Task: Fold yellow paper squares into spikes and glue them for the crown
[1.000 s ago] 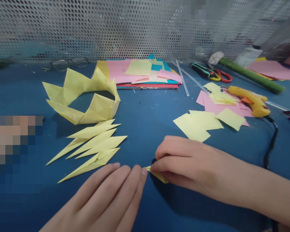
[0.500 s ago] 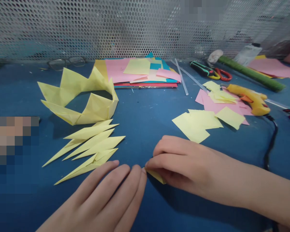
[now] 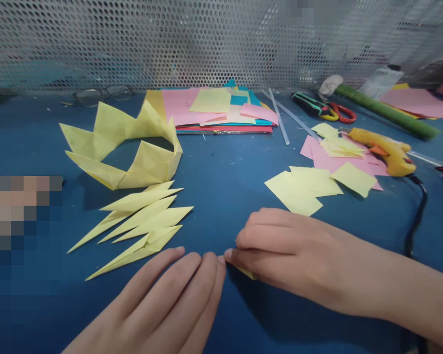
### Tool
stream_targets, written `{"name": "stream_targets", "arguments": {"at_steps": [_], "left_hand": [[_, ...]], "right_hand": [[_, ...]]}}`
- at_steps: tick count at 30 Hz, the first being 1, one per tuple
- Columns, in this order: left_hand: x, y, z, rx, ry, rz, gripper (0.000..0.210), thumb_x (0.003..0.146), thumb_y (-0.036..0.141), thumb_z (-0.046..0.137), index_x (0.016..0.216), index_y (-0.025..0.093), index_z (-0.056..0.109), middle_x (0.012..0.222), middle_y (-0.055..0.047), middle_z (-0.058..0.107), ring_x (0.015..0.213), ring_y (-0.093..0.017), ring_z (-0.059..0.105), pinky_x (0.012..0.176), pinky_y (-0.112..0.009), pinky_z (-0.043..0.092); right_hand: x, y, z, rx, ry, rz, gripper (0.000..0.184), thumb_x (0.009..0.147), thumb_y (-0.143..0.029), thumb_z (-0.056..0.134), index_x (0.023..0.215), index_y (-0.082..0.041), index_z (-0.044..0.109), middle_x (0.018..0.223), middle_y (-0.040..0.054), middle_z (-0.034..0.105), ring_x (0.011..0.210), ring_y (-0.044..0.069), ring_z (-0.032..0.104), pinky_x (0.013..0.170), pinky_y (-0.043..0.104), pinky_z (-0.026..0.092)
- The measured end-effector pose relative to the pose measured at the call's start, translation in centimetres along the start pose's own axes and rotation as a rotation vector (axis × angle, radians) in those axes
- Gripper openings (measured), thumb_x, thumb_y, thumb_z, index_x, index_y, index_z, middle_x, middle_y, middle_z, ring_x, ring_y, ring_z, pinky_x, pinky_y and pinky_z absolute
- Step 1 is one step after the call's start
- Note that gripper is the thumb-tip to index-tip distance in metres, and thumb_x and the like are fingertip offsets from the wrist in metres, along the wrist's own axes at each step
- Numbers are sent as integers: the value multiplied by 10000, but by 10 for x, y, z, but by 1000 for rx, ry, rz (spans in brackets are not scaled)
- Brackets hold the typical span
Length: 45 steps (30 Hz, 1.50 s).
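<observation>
My right hand (image 3: 280, 250) is closed on a small piece of yellow paper (image 3: 248, 273). Only a narrow strip of that paper shows beneath the fingers; its full shape is hidden. Close by, my left hand (image 3: 170, 295) holds thumb and index fingertips together at the paper's left end, its other fingers stretched low over the table. Several folded yellow paper points (image 3: 147, 221) lie just beyond the left fingers. Behind them stands a ring of joined yellow folded paper (image 3: 151, 164), shaped like a spiky crown.
Loose yellow sheets (image 3: 302, 187) and pink paper (image 3: 325, 160) lie at right, beside a yellow glue gun (image 3: 386, 150) with a black cord (image 3: 419, 221). A coloured paper stack (image 3: 180, 108), glue sticks (image 3: 280, 120), cutter (image 3: 308, 104), scissors (image 3: 343, 113) and glasses (image 3: 99, 94) sit behind.
Both hands stay at the paper almost unmoved. The right fingers have curled a little more over it, covering slightly more. The whole view has shifted slightly.
</observation>
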<state>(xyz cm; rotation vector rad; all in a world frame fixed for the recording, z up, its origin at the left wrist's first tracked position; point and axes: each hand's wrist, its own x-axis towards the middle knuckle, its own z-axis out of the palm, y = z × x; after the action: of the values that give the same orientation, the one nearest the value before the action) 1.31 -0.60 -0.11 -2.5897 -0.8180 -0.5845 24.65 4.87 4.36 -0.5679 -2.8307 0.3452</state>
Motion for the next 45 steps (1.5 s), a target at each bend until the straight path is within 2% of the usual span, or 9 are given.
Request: {"name": "stream_targets", "arguments": {"at_steps": [2, 7, 10, 14, 20, 26, 32, 39, 45], "left_hand": [[-2, -1, 0, -6, 21, 14, 360, 948, 288, 353, 1192, 205, 605, 1252, -25, 588, 1160, -202, 513, 1137, -370, 286], [2, 1, 0, -34, -58, -28, 443, 935, 444, 380, 1255, 208, 574, 1227, -58, 613, 1184, -257, 511, 1083, -434, 368], [5, 2, 1, -43, -76, -40, 460, 930, 463, 380, 1259, 205, 571, 1237, -62, 612, 1179, -257, 513, 1070, -436, 383], [6, 0, 0, -37, -53, -22, 405, 930, 386, 379, 1229, 210, 589, 1257, -49, 606, 1165, -238, 515, 1071, -415, 375], [4, -4, 1, -16, 6, 85, 366, 886, 141, 360, 1133, 179, 628, 1350, -20, 546, 1105, -172, 522, 1134, -332, 248], [9, -3, 3, -12, -1, 79, 408, 918, 150, 323, 1249, 159, 561, 1291, -22, 586, 1090, -176, 509, 1148, -347, 216], [11, -4, 1, -33, -3, 123, 334, 914, 128, 359, 1125, 178, 614, 1317, -6, 554, 1093, -179, 498, 1148, -350, 217], [8, -3, 1, -27, 0, 125, 354, 947, 204, 385, 1246, 231, 572, 1283, 7, 589, 1066, -162, 506, 1149, -355, 206], [11, -5, -1, -26, -51, 130, 372, 926, 182, 383, 1244, 222, 572, 1287, 22, 585, 1048, -183, 490, 1154, -371, 174]], "right_hand": [[0, 0, 0, -7, 5, -10, 347, 989, -93, 403, 783, -83, 683, 800, 55, 597, 756, 157, 468, 704, 298, 389], [-3, 0, 2, -18, 48, 12, 288, 972, -88, 439, 843, -90, 697, 796, 60, 609, 762, 162, 505, 702, 275, 430], [-5, 0, 2, -22, 55, 31, 248, 958, -86, 462, 896, -86, 702, 821, 71, 633, 787, 173, 538, 701, 272, 459], [-6, 0, -1, -12, 46, 43, 229, 946, -87, 483, 880, -83, 702, 822, 73, 640, 792, 177, 553, 697, 272, 474], [-5, 2, -7, 135, -15, 81, 171, 916, -93, 544, 857, -107, 704, 863, 69, 634, 823, 152, 564, 711, 231, 469], [-8, 6, -9, 146, 31, 88, 157, 924, -135, 563, 880, -99, 710, 872, 61, 661, 814, 148, 573, 737, 229, 456], [-7, 4, -10, 23, -51, -34, 278, 960, -77, 453, 835, -67, 700, 815, 81, 631, 775, 165, 537, 681, 260, 435], [-6, 2, -15, 20, -90, -8, 159, 899, -71, 572, 816, -80, 706, 819, 62, 632, 771, 164, 535, 688, 262, 442], [-10, 5, -13, 52, -7, 88, 101, 829, -57, 634, 799, -93, 723, 804, 53, 635, 766, 155, 565, 647, 251, 456]]}}
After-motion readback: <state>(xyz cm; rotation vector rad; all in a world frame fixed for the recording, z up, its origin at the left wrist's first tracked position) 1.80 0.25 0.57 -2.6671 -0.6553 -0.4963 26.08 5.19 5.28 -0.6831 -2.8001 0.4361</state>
